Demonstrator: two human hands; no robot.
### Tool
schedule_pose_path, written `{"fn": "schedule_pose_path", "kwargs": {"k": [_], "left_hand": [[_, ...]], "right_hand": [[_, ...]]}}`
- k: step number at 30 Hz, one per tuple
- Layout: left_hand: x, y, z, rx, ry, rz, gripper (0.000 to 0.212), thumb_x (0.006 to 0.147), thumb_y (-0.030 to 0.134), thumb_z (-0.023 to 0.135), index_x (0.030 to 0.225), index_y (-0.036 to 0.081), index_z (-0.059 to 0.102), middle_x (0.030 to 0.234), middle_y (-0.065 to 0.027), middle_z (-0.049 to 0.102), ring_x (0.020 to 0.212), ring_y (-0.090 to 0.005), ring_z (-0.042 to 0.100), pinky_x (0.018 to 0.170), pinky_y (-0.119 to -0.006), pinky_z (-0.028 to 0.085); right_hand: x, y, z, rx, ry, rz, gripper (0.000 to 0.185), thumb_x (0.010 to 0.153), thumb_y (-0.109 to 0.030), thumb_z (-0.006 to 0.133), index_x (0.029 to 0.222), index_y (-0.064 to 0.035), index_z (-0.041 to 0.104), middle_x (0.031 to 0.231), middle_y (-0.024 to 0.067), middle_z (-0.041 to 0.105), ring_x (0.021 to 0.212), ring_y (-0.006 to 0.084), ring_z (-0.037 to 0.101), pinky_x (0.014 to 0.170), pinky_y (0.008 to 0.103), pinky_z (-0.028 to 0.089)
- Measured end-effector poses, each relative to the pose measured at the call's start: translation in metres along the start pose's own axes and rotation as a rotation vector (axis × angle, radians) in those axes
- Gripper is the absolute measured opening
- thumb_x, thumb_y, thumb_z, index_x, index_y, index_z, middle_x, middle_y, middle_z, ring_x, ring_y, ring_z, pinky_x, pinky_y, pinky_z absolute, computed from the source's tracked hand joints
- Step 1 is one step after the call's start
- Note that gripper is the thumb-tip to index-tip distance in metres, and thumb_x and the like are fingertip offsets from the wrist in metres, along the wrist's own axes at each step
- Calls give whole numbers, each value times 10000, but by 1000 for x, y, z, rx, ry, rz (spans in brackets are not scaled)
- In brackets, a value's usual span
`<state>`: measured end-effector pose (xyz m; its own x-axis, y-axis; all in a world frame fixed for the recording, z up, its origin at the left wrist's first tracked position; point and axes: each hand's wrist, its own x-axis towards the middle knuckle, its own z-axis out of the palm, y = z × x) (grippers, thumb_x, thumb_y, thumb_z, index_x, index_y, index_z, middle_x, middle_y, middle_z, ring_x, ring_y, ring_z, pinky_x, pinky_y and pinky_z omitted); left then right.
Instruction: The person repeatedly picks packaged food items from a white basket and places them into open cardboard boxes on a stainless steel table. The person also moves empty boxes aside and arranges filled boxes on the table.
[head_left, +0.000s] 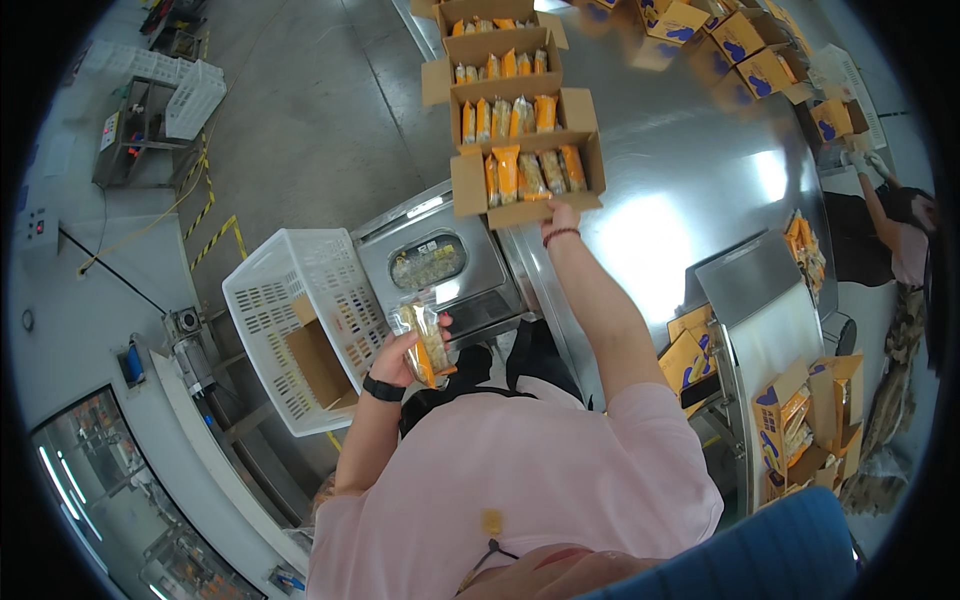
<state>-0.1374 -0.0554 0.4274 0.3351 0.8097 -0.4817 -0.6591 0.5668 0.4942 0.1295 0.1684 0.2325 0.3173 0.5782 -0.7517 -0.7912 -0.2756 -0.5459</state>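
My left hand (394, 360) holds clear-and-orange plastic-wrapped snack packets (422, 337), bunched so that I cannot tell how many. They are above the floor, between the white crate and my body. My right hand (562, 216) grips the near edge of an open cardboard box (525, 216), fingertips over its rim. Upright orange and clear packets (532, 172) stand in a row inside that box. Behind it, more open cardboard boxes (504, 81) with similar packets form a line along the left edge of the steel table (645, 150).
A white perforated plastic crate (259, 300) with cardboard inside stands left, beside a steel machine (480, 292) with an oval window. Printed cartons (757, 67) crowd the far right. A co-worker (892, 225) is at the right, near a conveyor (780, 330) and open cartons (795, 427).
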Motion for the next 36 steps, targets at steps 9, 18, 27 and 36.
{"fn": "schedule_pose_path", "kwargs": {"k": [9, 18, 27, 36], "left_hand": [[31, -10, 31, 132, 26, -40, 336, 801, 136, 508, 1091, -25, 452, 1020, -138, 549, 869, -233, 563, 757, -372, 475], [41, -24, 5, 151, -25, -162, 418, 832, 301, 411, 1118, -2, 435, 975, -125, 525, 872, -238, 515, 792, -410, 435], [44, -21, 36, 82, -113, -55, 396, 863, 298, 396, 1157, 32, 398, 1067, -78, 507, 903, -207, 502, 790, -387, 427], [-69, 28, -97, -203, 583, 595, 331, 813, 288, 539, 1024, 38, 491, 950, -69, 548, 838, -213, 524, 736, -361, 446]], "right_hand": [[-54, -49, 33, 44, -722, 29, 410, 800, -86, 544, 1142, -113, 320, 1001, 88, 498, 864, 226, 552, 700, 399, 476], [-149, -266, -327, 456, 702, -1127, 425, 821, -258, 549, 1111, -1, 374, 1001, 130, 501, 838, 203, 514, 665, 312, 474], [-212, -361, -428, 464, 631, -903, 314, 777, -63, 558, 1068, -28, 447, 1004, 116, 535, 930, 256, 541, 731, 431, 490], [-272, -130, -206, -112, -420, -168, 250, 796, -87, 525, 1044, -64, 504, 1017, 61, 557, 958, 202, 539, 796, 381, 461]]}}
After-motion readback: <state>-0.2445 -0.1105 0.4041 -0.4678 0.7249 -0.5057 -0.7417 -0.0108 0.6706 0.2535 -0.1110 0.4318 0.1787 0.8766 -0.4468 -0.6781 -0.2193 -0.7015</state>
